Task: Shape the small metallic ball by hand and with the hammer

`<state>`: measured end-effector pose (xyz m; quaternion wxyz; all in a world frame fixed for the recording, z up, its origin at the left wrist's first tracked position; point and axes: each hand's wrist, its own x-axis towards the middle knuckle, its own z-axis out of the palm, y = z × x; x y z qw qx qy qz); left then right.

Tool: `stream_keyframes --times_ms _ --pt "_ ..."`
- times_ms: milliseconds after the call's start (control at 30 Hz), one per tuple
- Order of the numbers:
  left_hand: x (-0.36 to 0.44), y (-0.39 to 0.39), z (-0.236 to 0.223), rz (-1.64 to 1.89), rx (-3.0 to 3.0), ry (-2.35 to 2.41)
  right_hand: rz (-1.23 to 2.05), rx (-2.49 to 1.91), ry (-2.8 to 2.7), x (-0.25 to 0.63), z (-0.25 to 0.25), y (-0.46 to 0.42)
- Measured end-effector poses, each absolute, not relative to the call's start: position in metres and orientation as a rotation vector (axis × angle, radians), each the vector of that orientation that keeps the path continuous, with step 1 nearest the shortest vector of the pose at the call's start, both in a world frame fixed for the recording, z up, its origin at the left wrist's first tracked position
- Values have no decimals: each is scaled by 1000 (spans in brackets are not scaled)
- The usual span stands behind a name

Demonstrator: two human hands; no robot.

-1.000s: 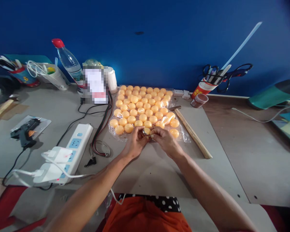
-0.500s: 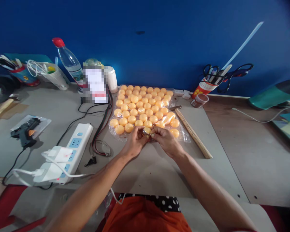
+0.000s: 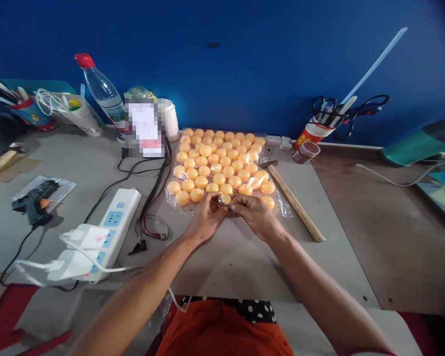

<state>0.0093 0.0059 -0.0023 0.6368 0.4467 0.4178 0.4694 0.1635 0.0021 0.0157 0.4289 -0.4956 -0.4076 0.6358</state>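
Between the fingertips of both hands is a small round shiny object (image 3: 225,199) with a gold face and a darker, glinting rim; its kind is too small to make out. My left hand (image 3: 206,217) pinches it from the left side. From the right, my right hand (image 3: 255,213) is closed with thumb and forefinger at its edge. Just beyond the hands lies a clear plastic bag (image 3: 285,210) packed with rows of orange balls (image 3: 217,179), and the fingers overlap its near edge.
A hammer (image 3: 296,202) with a wooden handle lies right of the bag. Leftward are a power strip (image 3: 113,232) with plugged-in chargers, a glue gun (image 3: 37,200) and cables. A bottle (image 3: 104,94), a blurred phone (image 3: 145,126) and a cup of scissors (image 3: 313,132) stand behind.
The camera view has shifted slightly. Both hands stay on the small round object, which appears slightly turned between the fingers.
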Motion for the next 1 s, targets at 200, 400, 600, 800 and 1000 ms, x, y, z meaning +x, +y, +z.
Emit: stream_keyframes --times_ms 200,400,600,800,1000 --pt "10 6 -4 1081 1022 963 1519 -1262 -1108 163 11 3" --pt "9 6 -7 1069 1043 958 1565 -1207 -1110 166 12 4" --pt "9 6 -10 1082 1024 991 1562 -1154 -1190 169 16 6" --pt "10 6 -9 1078 1027 989 1566 -1189 -1141 166 13 5" --pt "10 6 -9 1083 1034 999 1570 -1199 -1114 166 11 5"
